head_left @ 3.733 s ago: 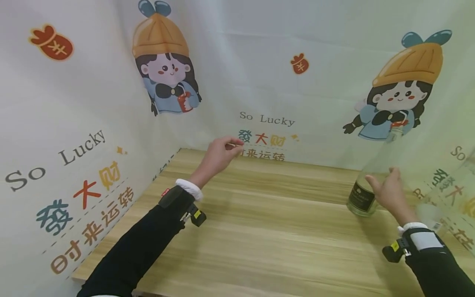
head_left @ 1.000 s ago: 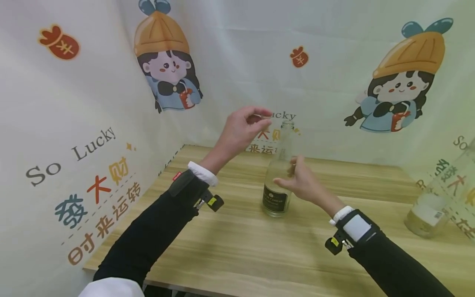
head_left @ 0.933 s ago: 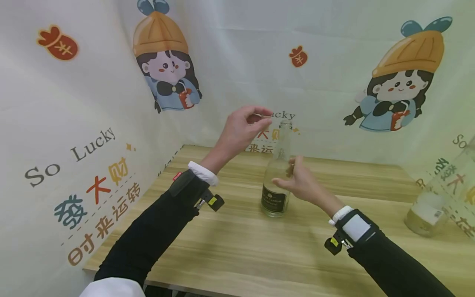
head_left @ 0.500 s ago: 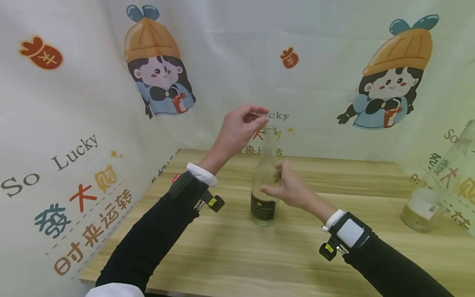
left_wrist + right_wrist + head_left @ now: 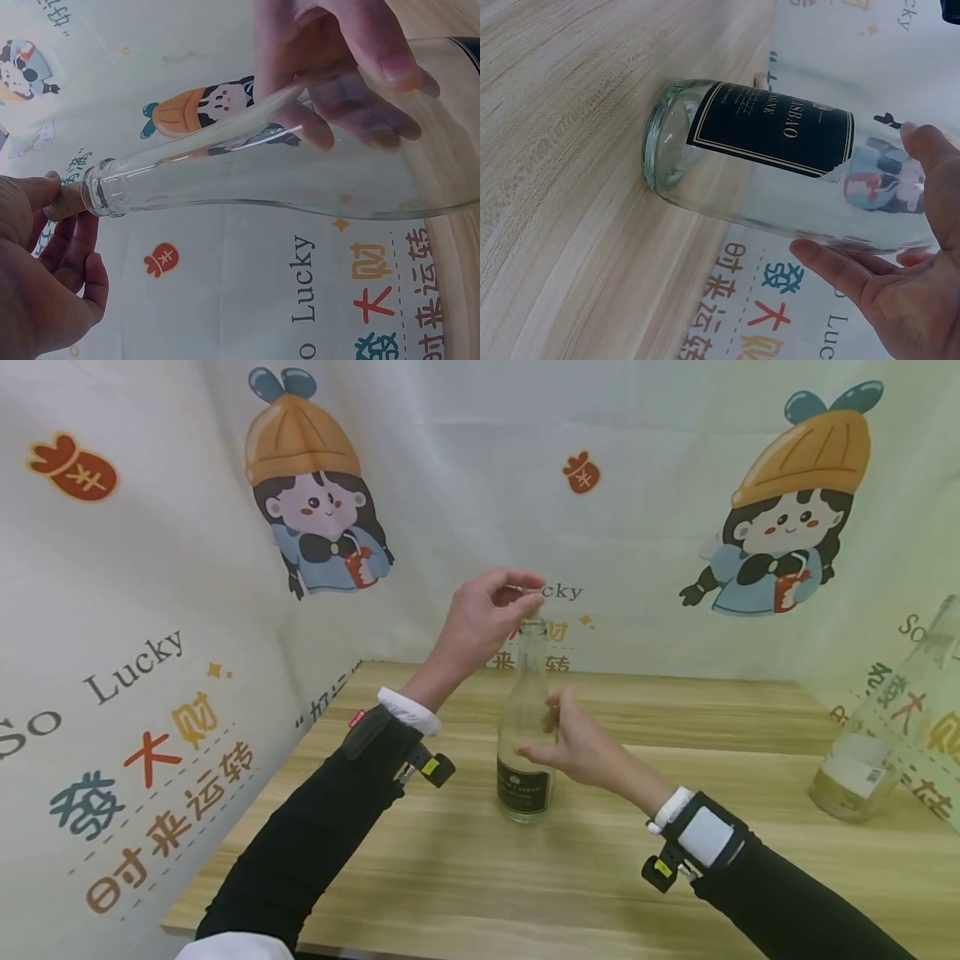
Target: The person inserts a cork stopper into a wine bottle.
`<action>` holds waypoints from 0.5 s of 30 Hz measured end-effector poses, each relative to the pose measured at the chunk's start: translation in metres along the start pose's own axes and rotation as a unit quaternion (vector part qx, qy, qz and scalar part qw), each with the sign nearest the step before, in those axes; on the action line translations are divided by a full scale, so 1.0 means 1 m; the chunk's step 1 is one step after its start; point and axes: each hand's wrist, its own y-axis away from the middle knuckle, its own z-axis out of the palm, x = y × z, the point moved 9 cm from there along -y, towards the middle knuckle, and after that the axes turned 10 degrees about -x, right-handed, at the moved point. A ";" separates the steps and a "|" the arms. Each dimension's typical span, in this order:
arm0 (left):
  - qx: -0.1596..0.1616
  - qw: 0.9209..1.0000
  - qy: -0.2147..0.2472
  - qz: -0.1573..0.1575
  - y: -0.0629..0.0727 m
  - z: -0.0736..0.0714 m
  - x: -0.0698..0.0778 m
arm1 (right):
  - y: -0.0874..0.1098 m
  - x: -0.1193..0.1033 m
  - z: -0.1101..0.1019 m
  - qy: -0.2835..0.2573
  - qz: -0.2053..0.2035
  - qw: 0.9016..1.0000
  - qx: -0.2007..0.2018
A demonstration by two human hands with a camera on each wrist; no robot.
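A clear glass bottle (image 5: 523, 727) with a black label (image 5: 776, 127) is upright, its base on or just above the wooden table (image 5: 600, 877). My right hand (image 5: 588, 747) grips its body from the right, thumb on the near side and fingers behind the glass. Above the mouth, my left hand (image 5: 483, 618) pinches a cork (image 5: 66, 202) between thumb and fingers. In the left wrist view the cork's end meets the rim of the bottle mouth (image 5: 105, 187); whether it sits inside cannot be told. The right hand's fingers (image 5: 360, 112) show partly through the glass.
Another clear bottle (image 5: 855, 768) with a white label stands at the table's right side. A printed cloth (image 5: 465, 485) hangs behind the table and along its left and right sides. The table's front edge lies near my body.
My right hand has brought the bottle from the table's right side leftwards to beneath my left hand. The left hand rose earlier, then stayed almost still; the bottle mouth now meets the cork.
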 end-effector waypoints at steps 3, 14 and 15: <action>-0.001 1.000 -0.004 -0.003 0.000 0.001 -0.001 | 0.000 -0.001 0.000 0.004 -0.005 1.000 0.000; -0.005 1.000 -0.017 0.001 0.003 0.004 -0.003 | 0.002 -0.001 0.000 -0.003 -0.010 1.000 -0.008; -0.006 1.000 -0.019 0.001 0.003 0.005 -0.004 | 0.002 -0.001 0.000 -0.003 -0.009 1.000 -0.008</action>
